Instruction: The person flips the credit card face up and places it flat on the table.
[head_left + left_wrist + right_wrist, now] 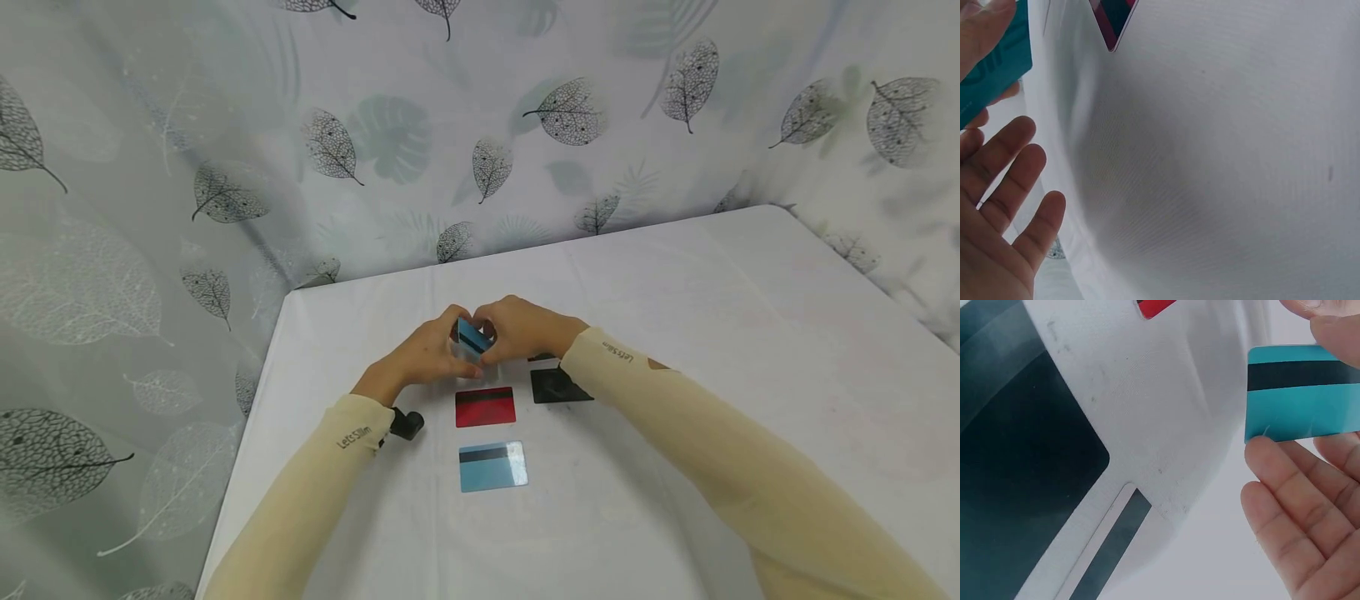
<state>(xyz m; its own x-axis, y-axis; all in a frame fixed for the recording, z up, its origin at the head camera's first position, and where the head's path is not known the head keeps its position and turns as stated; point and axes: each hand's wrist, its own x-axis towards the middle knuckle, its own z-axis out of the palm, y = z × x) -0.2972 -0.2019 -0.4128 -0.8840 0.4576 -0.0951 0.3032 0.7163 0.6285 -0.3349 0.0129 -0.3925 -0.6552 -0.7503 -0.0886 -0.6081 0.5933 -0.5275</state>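
Observation:
Above the white table, my left hand [429,350] and right hand [519,329] meet around a blue card [472,337] with a dark stripe, tilted off the surface. In the right wrist view the same card [1300,409] sits between the right thumb and fingers, and a fingertip of the other hand shows above it. The left wrist view has a thumb over the card's teal printed face [1007,62], with several left fingers spread below. Faint clear edges show under the card in the head view; what they belong to is unclear.
Nearer me lie a red card [485,408] and another blue card [492,467]. Right of them is a black card [558,387], with a striped card [1107,550] behind it, partly hidden by the right wrist. A leaf-patterned curtain [487,108] hangs beyond the table [600,525].

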